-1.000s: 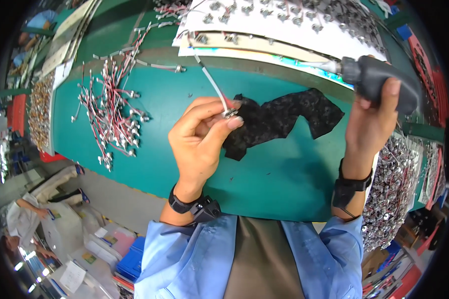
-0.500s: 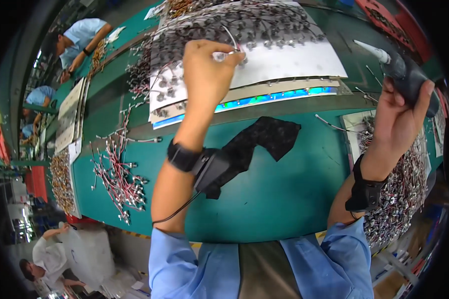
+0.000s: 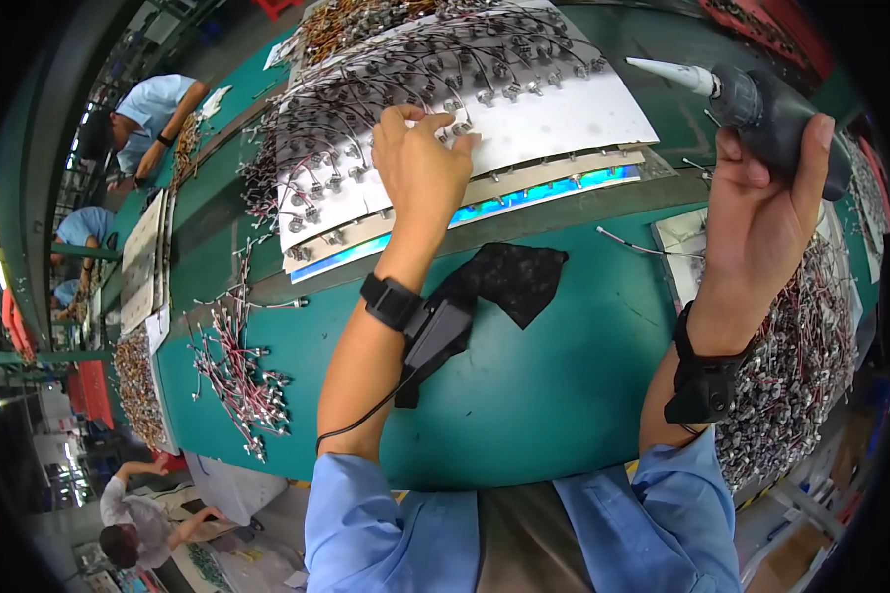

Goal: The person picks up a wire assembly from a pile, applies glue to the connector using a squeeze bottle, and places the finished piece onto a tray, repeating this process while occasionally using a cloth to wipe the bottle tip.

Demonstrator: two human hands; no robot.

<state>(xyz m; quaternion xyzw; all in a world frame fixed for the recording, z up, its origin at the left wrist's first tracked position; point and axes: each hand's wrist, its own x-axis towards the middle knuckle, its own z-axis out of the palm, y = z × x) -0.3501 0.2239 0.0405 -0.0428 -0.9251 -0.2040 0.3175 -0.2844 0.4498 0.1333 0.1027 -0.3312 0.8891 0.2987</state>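
Observation:
My left hand [image 3: 420, 163] is over a white sheet [image 3: 574, 119] on a raised stack of boards. Its thumb and index finger close around a small round metal part [image 3: 462, 128] at the sheet's surface. Rows of similar metal parts [image 3: 485, 97] with thin dark and reddish wires cover the far side of the sheet. My right hand [image 3: 761, 217] is raised at the right and grips a dark squeeze bottle [image 3: 786, 124]. The bottle lies tilted, its long white tapered nozzle [image 3: 672, 74] pointing left.
A black cloth [image 3: 514, 282] lies on the green mat [image 3: 524, 415]. Loose wired parts [image 3: 242, 381] are heaped at left, and a large pile [image 3: 786, 385] fills the right side. One wired part [image 3: 628, 240] sticks out near that pile. Co-workers [image 3: 158, 119] are at the far left.
My left hand has lowered the wired metal part to the sheet, nearer to me. My right hand has shifted left with the bottle. The whole view has turned slightly.

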